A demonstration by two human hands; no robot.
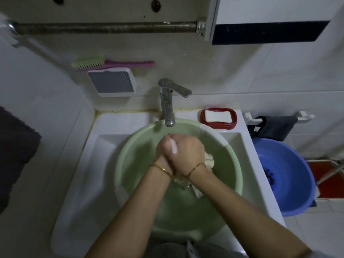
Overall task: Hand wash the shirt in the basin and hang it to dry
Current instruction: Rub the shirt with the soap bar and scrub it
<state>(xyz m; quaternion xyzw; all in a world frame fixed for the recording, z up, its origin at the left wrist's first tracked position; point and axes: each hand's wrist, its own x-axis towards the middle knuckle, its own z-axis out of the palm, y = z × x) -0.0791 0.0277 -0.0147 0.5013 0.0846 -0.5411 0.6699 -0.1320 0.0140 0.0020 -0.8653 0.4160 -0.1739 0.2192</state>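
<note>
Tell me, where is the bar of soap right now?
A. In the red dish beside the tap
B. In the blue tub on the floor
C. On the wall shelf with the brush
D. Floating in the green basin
A: the white soap bar lies in the red soap dish on the sink's back ledge, just to the right of the tap in the picture.

Dim, soft, warped at edges.
</note>
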